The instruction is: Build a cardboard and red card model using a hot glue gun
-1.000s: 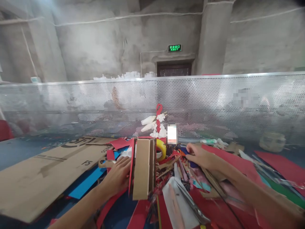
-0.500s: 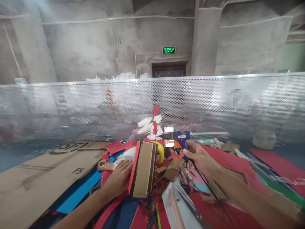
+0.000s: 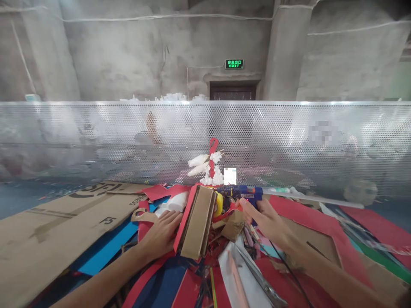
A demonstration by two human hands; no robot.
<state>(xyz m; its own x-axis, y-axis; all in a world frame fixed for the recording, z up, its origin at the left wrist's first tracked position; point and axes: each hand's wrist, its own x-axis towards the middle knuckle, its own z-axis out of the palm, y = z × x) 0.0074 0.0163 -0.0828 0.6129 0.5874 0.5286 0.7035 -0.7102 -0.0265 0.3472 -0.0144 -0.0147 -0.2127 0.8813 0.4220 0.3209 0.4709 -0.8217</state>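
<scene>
An upright cardboard block (image 3: 197, 224) with red paper along its left side stands in the middle, leaning a little to the right. My left hand (image 3: 165, 231) grips its red left side, with the fingertips partly hidden. In my right hand (image 3: 266, 218) is a blue hot glue gun (image 3: 252, 193), its nozzle pointing left, close to the block's top right edge. Whether the nozzle touches the block I cannot tell. A yellow tape roll (image 3: 219, 204) sits just behind the block. Further back stands a red hook-shaped piece (image 3: 212, 160) with white flower-like pieces.
Large cardboard sheets (image 3: 73, 218) lie on the left. Red paper (image 3: 321, 231), scissors (image 3: 260, 278) and many scraps cover the table around my hands. A black cord trails from the glue gun. A perforated metal screen (image 3: 272, 141) closes off the back.
My right hand has lowered the glue gun, bringing its nozzle near the block's top edge. The block, still in my left hand, now tilts more to the right. The view has shifted slightly.
</scene>
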